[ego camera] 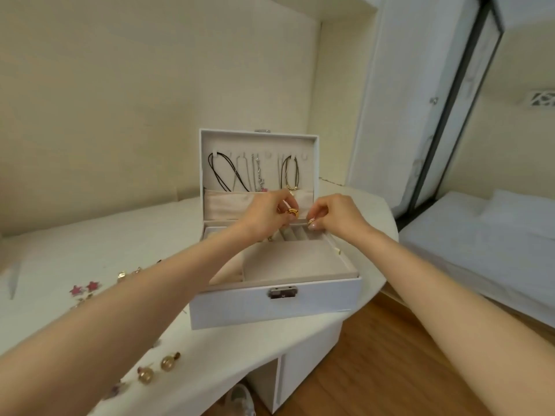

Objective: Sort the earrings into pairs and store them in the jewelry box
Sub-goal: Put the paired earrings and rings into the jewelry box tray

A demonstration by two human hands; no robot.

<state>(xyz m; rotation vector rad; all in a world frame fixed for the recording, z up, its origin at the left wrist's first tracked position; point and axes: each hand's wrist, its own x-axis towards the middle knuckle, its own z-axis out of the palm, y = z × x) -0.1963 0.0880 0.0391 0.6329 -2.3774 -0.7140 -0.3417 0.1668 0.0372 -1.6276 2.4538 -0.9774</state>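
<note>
White jewelry box [240, 307]: open, lid upright, on a white table [90, 250]; necklaces [228, 175] hang inside the lid.
Left hand [264, 214]: pinches a gold earring [292, 212] over the tray's 12 o'clock edge.
Right hand [336, 214]: pinches a smaller gold earring [311, 220], just beside the left.
Loose earrings: pink stars [92, 286] at the box's 9 o'clock, amber balls [168, 363] at 7 o'clock.
</note>
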